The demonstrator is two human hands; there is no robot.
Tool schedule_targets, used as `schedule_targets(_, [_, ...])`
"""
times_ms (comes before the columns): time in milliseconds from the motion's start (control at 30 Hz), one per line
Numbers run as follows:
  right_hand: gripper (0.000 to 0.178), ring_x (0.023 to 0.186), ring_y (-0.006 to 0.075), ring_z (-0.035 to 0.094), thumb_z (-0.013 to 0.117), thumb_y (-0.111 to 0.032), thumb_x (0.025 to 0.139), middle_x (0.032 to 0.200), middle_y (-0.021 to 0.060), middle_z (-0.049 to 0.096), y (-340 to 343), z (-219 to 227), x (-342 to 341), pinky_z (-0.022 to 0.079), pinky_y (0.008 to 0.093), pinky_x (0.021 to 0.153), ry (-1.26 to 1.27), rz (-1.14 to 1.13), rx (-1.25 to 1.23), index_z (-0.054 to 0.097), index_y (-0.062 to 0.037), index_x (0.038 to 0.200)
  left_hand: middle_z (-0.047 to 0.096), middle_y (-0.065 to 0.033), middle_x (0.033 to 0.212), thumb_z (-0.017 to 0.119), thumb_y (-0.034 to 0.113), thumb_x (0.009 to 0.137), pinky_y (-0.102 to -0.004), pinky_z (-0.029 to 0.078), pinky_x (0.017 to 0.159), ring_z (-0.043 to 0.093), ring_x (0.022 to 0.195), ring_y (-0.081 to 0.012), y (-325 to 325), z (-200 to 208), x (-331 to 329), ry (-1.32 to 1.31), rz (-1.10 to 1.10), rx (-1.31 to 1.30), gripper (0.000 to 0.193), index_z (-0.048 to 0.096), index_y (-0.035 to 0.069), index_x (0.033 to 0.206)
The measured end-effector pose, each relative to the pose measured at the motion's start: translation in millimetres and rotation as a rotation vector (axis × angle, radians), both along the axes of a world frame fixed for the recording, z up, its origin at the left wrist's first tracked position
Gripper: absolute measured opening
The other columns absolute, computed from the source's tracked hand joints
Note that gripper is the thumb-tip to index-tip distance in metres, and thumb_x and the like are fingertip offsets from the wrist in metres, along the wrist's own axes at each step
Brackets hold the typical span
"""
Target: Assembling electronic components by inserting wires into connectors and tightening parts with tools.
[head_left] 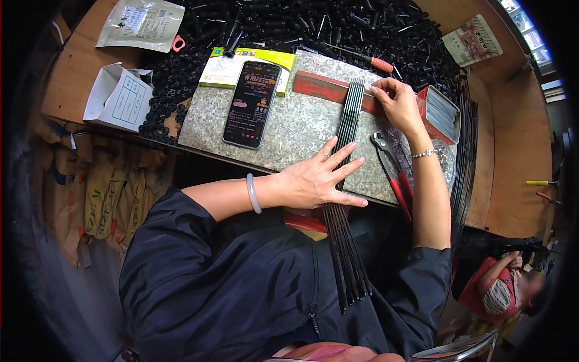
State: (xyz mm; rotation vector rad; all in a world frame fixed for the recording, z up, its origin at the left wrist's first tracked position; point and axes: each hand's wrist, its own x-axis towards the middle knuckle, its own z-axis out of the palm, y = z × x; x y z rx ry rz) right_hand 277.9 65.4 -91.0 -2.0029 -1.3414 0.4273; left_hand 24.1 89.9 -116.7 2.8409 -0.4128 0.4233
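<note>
A bundle of several thin black rods (pixel 348 133) lies side by side on a speckled stone slab (pixel 289 130), running from a red bar (pixel 322 87) at the far end down past the slab's near edge to my lap. My left hand (pixel 319 178) lies flat on the rods near the slab's front edge, fingers spread. My right hand (pixel 395 102) rests at the rods' far ends by the red bar, fingertips touching them. Red-handled pliers (pixel 392 172) lie just right of the rods, under my right forearm.
A phone (pixel 252 102) with a lit screen lies on the slab beside a yellow-green box (pixel 224 67). A heap of small black parts (pixel 313 27) fills the back of the wooden table. A red tin (pixel 443 114), a screwdriver (pixel 368 60), a white box (pixel 117 96) and another person (pixel 500 289) at lower right.
</note>
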Motion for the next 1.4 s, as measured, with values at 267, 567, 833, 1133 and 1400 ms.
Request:
schedule_targets(267, [0.014,0.065,0.0025,0.047,0.066,-0.014,0.085,0.073,-0.004,0.06,0.6,1.1,2.0,0.041,0.0197,0.059,0.078,-0.023,-0.063,0.065,-0.0003,0.088,0.035,-0.0229,0.141,0.055,0.012,0.077,-0.0653,0.025,0.103,0.028,0.133,-0.0459,0.2,0.7,0.2,0.009,-0.002,-0.007,0.074,0.033,0.049,0.137])
schedule_targets(567, [0.014,0.065,0.003,0.048,0.066,-0.013,0.085,0.072,-0.0042,0.059,3.0,0.7,2.1,0.041,0.0205,0.059,0.098,0.001,-0.058,0.064,0.0002,0.086,0.035,-0.0205,0.142,0.056,0.013,0.076,-0.0651,0.026,0.102,0.027,0.133,-0.0457,0.9,1.9,0.0,0.013,-0.01,-0.015,0.074,0.034,0.049,0.136])
schedule_targets(833, [0.015,0.069,0.0062,0.051,0.065,-0.013,0.085,0.074,0.0008,0.061,0.8,3.9,3.1,0.044,0.0235,0.063,-0.023,0.04,-0.053,0.061,0.0014,0.088,0.032,-0.0187,0.144,0.057,0.012,0.075,-0.066,0.026,0.102,0.025,0.134,-0.0466,0.7,1.4,0.2,0.02,-0.012,0.0,0.075,0.035,0.05,0.136])
schedule_targets(1133, [0.015,0.067,0.0084,0.052,0.065,-0.012,0.083,0.073,0.0035,0.062,3.9,8.5,2.1,0.045,0.0252,0.064,-0.041,0.082,-0.046,0.061,0.0022,0.087,0.031,-0.0191,0.144,0.057,0.011,0.074,-0.0655,0.027,0.102,0.025,0.133,-0.0472,1.4,0.7,0.3,0.009,-0.01,-0.023,0.076,0.035,0.049,0.136])
schedule_targets(1400, [0.015,0.069,0.0075,0.054,0.065,-0.012,0.084,0.075,0.0033,0.063,4.4,8.0,-0.7,0.046,0.0247,0.066,-0.057,0.091,-0.054,0.063,0.0017,0.089,0.031,-0.0191,0.144,0.058,0.012,0.074,-0.0648,0.027,0.102,0.027,0.133,-0.0471,1.4,2.2,0.3,0.024,-0.014,-0.027,0.077,0.034,0.049,0.136])
